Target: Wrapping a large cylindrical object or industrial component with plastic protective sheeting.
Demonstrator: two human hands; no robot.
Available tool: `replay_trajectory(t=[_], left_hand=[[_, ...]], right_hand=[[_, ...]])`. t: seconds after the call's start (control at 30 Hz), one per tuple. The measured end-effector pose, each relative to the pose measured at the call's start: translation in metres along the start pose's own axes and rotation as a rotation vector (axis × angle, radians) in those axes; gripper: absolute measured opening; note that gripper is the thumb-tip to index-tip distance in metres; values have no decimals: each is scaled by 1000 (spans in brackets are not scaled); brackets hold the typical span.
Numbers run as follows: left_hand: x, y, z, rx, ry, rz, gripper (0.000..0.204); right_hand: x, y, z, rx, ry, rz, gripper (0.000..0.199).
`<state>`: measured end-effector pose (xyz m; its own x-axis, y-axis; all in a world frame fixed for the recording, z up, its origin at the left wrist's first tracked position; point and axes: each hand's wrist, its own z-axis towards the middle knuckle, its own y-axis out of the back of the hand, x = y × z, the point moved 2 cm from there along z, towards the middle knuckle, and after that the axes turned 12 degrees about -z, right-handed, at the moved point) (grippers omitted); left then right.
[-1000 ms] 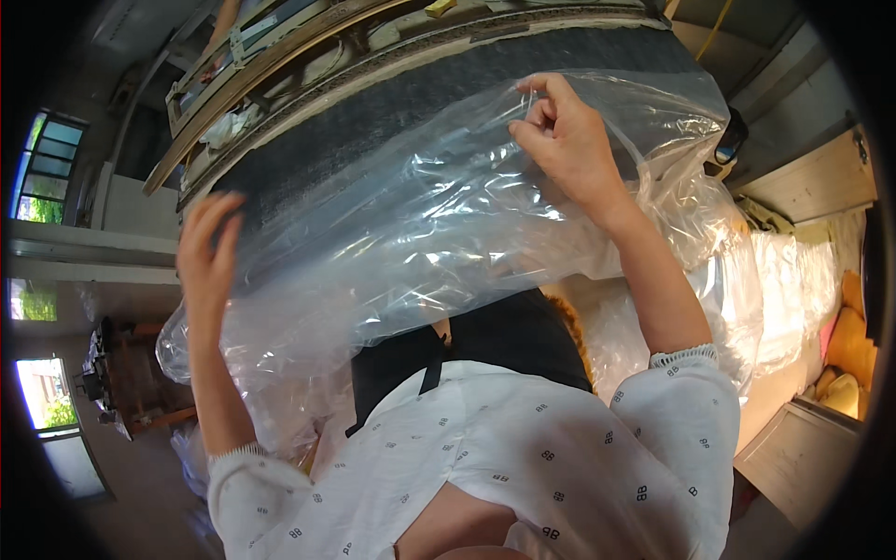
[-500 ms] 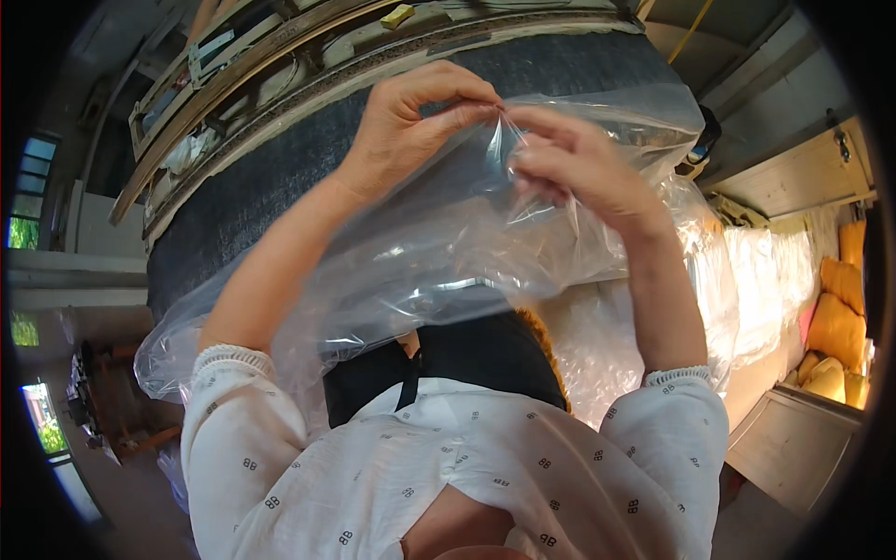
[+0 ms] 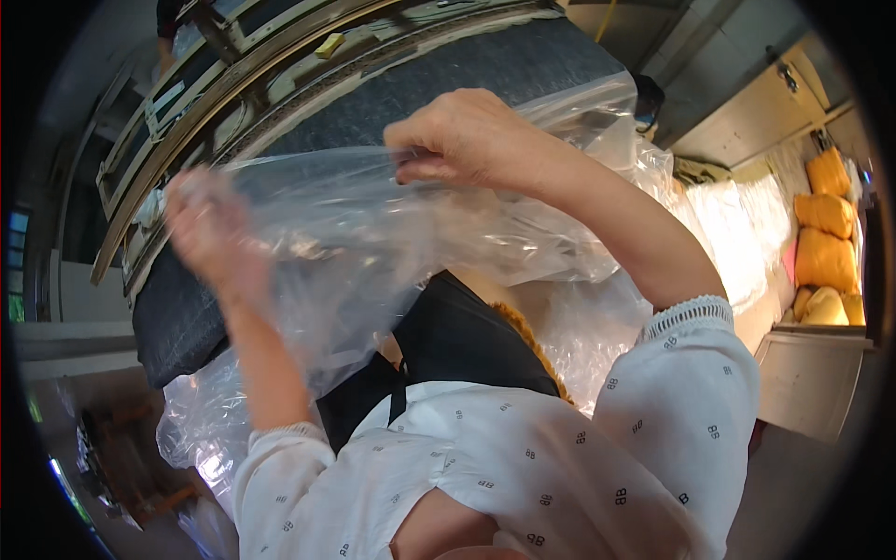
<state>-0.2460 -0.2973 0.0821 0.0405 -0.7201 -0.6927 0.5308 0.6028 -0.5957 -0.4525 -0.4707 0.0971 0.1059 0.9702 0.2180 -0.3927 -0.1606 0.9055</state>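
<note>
A wide sheet of clear plastic film (image 3: 327,233) lies across the dark padded table top (image 3: 504,65) and drapes over its near edge toward my lap. My right hand (image 3: 462,140) is closed on the film's upper edge above the middle of the table. Off to the left, my left hand (image 3: 215,229) is smeared by motion. The film's edge runs drawn out from my right hand to its fingertips, which seem pinched on it. Beyond the right hand, more of the film lies loose and wrinkled on the table.
A wooden frame (image 3: 187,140) with rails runs along the table's far side, a small yellow block (image 3: 329,45) on it. Another person's dark sleeve (image 3: 168,19) shows at top left. Crumpled clear plastic (image 3: 597,336) and orange bundles (image 3: 823,252) are at right.
My hands, formerly together at one spot on the film, have moved apart. The left swung left and nearer; the right moved left. The film's edge now spans between them, and the view has turned slightly.
</note>
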Motion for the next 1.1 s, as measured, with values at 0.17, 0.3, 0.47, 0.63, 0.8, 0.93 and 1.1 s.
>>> replay_trajectory(t=[0.17,0.3,0.47,0.63,0.8,0.93,1.1], left_hand=[[-212,169,37,81,-588,732,23],[-425,265,35,-332,-794,1482,30],[-468,274,57,-367,-840,1882,31],[-350,336,125,-253,-705,1681,31],[-185,285,108,49,-673,1526,22],[-121,266,102,138,-518,1484,22],[-64,308,127,185,-349,1605,26]], right_hand=[[-27,-22,-60,239,-97,-202,18],[-42,-2,-108,454,-227,-214,17],[-6,12,-129,253,-59,-281,39],[59,-16,-151,304,94,-175,33],[-64,-71,-342,1140,-420,-679,15],[-137,25,-463,1388,-1085,-958,49],[-134,110,-429,848,-803,-1208,47]])
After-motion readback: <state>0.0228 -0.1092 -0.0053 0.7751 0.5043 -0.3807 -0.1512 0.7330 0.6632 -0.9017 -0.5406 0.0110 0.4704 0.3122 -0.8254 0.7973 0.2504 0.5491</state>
